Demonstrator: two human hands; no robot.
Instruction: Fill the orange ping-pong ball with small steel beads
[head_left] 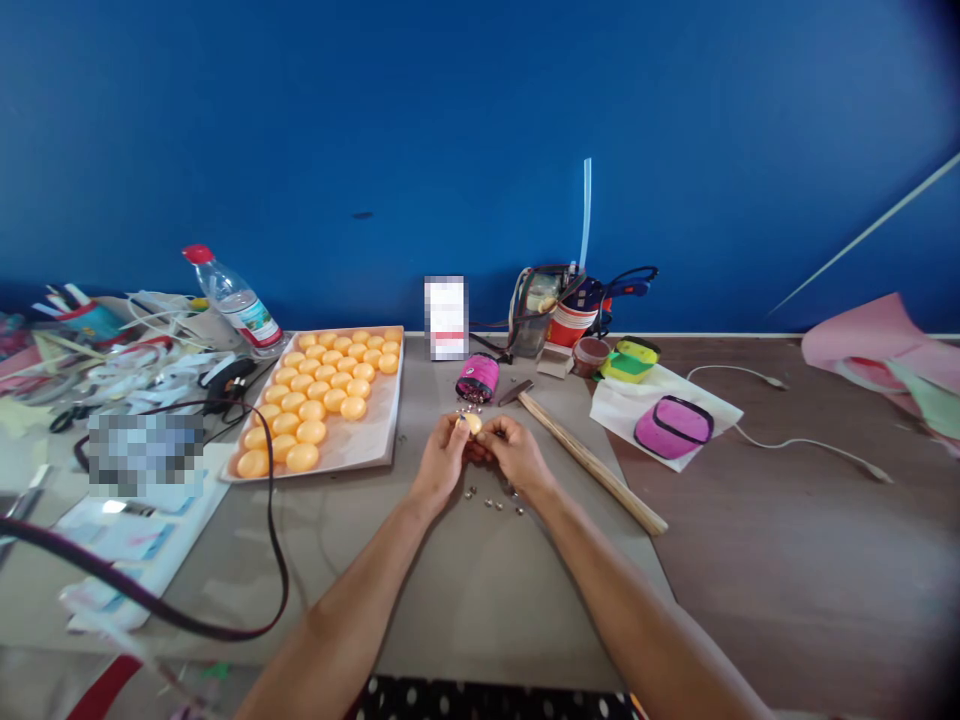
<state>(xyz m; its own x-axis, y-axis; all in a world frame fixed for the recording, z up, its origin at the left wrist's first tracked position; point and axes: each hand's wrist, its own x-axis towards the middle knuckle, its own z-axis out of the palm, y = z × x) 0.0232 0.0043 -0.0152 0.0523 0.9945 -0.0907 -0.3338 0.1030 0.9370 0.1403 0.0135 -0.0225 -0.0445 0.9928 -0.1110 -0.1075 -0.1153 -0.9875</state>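
Observation:
Between both hands, over the middle of the grey work surface, is a small pale orange ball (pixel 473 424). My left hand (pixel 441 458) is closed on its left side, with the thumb along it. The fingers of my right hand (pixel 516 452) are pinched together at its right edge; whether they also hold something small is hidden. Several small shiny metal pieces (pixel 489 503) lie scattered just below the hands, and more sit above the fingertips. Right behind them is a small magenta pouch (pixel 478 378) with black trim, its dark opening facing me.
At the left, a shallow tray (pixel 386 430) holds several rows of orange balls. A wooden stick (pixel 592 462) lies diagonally at the right, beside a purple pouch (pixel 673 428) on white paper. A bottle (pixel 240 305), cables and clutter fill the far left. A dark cord (pixel 274 540) loops in front.

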